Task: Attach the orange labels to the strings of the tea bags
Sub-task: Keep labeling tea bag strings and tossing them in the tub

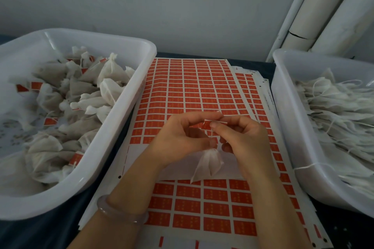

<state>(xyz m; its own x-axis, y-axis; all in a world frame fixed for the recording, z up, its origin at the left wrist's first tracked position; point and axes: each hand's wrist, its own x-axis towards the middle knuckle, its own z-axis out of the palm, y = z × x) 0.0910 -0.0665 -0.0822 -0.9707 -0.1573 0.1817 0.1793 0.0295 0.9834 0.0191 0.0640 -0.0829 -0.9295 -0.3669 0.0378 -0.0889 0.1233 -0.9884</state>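
A small white filter-paper tea bag (208,164) is held above a large white backing sheet of orange rectangular labels (192,87), which is spread on a dark surface (119,127) between two tubs. The tea bag hangs point-down below the two hands. Its gathered neck is held by the curled lower fingers of the left hand (182,135), with the lower fingertips of the right hand (244,139) just beside it. Above the neck, a thin white string (208,121) is pinched between the curled thumb and forefinger of the right hand, and the tip of the left forefinger lies against the same spot. Whether a label is already on the string cannot be told, since the orange sheet shows behind it.

A bare white band is seen across the sheet under the hands, and the edges of further sheets show beneath it on the right.

A wide white plastic tub (141,70) on the left is filled with plump tea bags, several bearing orange labels. A second white plastic tub (283,107) on the right is packed with flat white bags and loose strings. A pale translucent bangle (121,213) is worn on the left wrist. White pipes (323,10) are seen against the grey wall.
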